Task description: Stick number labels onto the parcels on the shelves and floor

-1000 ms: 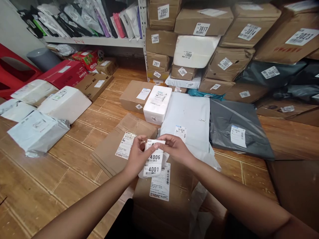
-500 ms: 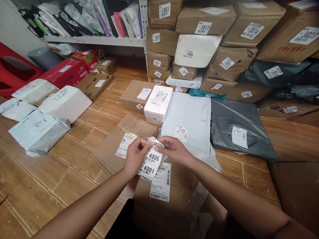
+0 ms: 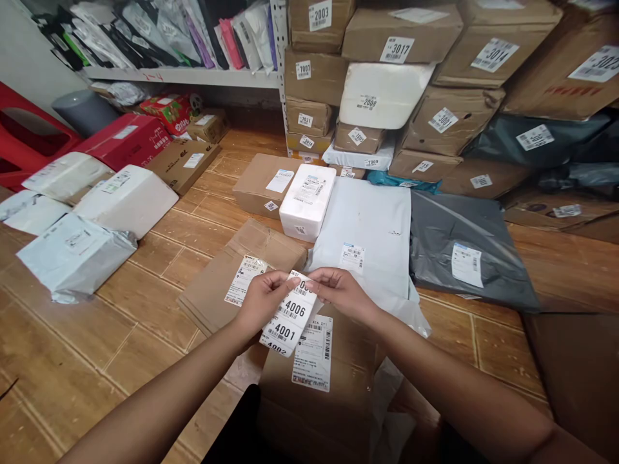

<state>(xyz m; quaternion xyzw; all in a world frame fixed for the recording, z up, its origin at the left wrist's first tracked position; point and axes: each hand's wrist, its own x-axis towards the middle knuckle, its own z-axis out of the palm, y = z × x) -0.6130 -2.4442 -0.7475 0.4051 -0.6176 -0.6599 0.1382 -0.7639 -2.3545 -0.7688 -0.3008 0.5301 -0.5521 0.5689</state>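
Between my hands is a strip of white number labels (image 3: 291, 316), with 4006 and 4001 readable and the top number partly covered by fingers. My left hand (image 3: 264, 296) pinches the strip's upper left side. At the upper right edge, my right hand (image 3: 341, 291) pinches the top label with thumb and forefinger. Under the strip lies a cardboard box (image 3: 333, 412) bearing a white shipping label (image 3: 313, 357). Another cardboard box (image 3: 213, 283) with a shipping label (image 3: 244, 281) lies just beyond my left hand. A white plastic mailer (image 3: 370, 212) lies beyond my right hand.
A white foam box (image 3: 308, 200) and a small brown box (image 3: 258, 187) stand ahead. At right lies a grey plastic parcel (image 3: 464, 238). Numbered boxes (image 3: 401, 38) are stacked at the back. White parcels (image 3: 128, 200) sit left on the wooden floor (image 3: 145, 309), below a shelf (image 3: 193, 78).
The label strip has tilted and shifted slightly left and down, showing part of 4002 at its lower end. My fingers now cover more of the top number.
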